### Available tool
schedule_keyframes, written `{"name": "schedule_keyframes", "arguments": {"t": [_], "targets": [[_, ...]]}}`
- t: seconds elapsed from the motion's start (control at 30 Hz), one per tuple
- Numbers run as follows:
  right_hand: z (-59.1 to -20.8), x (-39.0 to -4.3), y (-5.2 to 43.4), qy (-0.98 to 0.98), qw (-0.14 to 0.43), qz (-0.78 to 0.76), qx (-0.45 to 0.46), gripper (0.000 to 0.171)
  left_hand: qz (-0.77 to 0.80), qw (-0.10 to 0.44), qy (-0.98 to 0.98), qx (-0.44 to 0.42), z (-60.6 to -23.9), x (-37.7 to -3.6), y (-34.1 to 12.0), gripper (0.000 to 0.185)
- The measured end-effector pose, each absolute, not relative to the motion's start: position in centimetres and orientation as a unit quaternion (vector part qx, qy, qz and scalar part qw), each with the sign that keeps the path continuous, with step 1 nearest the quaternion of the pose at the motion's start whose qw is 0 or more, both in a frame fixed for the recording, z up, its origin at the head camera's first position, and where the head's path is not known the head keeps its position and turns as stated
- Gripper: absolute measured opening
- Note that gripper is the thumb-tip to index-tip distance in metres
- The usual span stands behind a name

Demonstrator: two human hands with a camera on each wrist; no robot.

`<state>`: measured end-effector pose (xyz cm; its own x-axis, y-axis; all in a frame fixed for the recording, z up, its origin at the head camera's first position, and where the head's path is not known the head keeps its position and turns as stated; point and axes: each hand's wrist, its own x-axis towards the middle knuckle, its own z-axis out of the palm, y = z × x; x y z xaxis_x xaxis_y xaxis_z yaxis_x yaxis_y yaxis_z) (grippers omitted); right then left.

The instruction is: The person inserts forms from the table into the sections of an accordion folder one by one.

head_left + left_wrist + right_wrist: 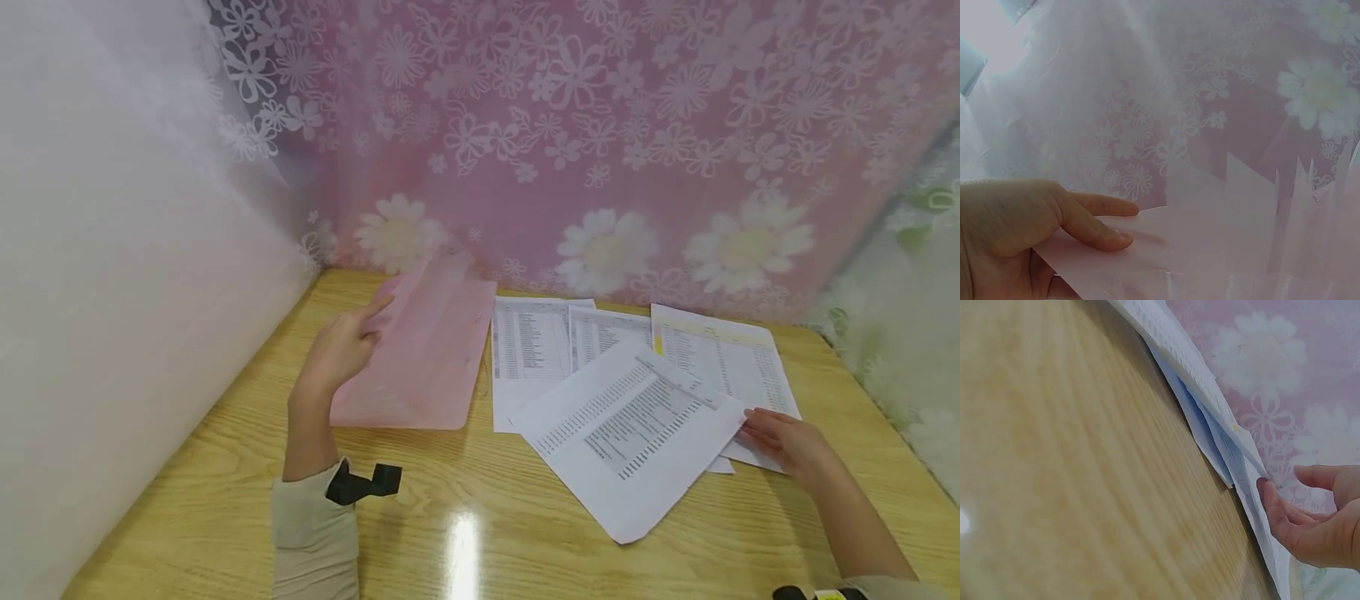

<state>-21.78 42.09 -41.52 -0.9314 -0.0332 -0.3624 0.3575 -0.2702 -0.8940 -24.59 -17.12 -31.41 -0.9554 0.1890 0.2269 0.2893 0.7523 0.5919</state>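
On the wooden table (480,517) lies a pink translucent folder (427,358), its far flap raised. My left hand (381,307) pinches that flap. In the left wrist view my left hand (1127,224) has the thumb on top of the pink folder (1222,250) and the index finger behind it. Several printed sheets fan out to the right, the top sheet (637,425) lying askew. My right hand (750,427) rests at its right corner. In the right wrist view my right hand (1282,482) touches the sheets' edge (1235,450) with loosely bent fingers and holds nothing.
A pink flowered curtain (600,125) hangs right behind the table. A white sheer drape (112,250) closes off the left side and a green-tinted one (915,317) the right. A black strap (367,483) sits on my left wrist.
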Motion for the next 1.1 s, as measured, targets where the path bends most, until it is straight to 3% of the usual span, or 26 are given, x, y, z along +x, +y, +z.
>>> {"name": "schedule_keyframes", "arguments": {"t": [0.2,0.33,0.4,0.53,0.6,0.8,1.1], "targets": [[-41.9,-20.0,40.4,0.619,0.142,-0.768,0.089,0.064,-0.328,0.079,-0.933,-0.126,-31.3,-24.4,-17.1,0.052],[-42.0,-19.5,38.9,0.648,0.142,-0.745,0.077,0.078,-0.323,0.083,-0.934,-0.128,-31.3,-24.4,-17.1,0.052],[-41.9,-19.4,38.2,0.654,0.14,-0.74,0.074,0.072,-0.32,0.088,-0.934,-0.13,-31.3,-24.5,-17.1,0.052],[-41.6,-19.4,36.9,0.664,0.134,-0.732,0.071,0.031,-0.324,0.093,-0.932,-0.134,-31.3,-24.4,-17.1,0.052],[-41.6,-19.4,36.2,0.679,0.131,-0.719,0.068,0.02,-0.325,0.091,-0.932,-0.136,-31.3,-24.5,-17.1,0.051],[-41.6,-19.5,34.3,0.757,0.117,-0.64,0.066,0.057,-0.323,0.095,-0.931,-0.141,-31.5,-24.5,-17.1,0.051],[-39.4,-19.7,33.6,0.766,0.096,-0.633,0.057,0.05,-0.319,0.089,-0.933,-0.141,-31.5,-24.5,-17.2,0.051]]}}
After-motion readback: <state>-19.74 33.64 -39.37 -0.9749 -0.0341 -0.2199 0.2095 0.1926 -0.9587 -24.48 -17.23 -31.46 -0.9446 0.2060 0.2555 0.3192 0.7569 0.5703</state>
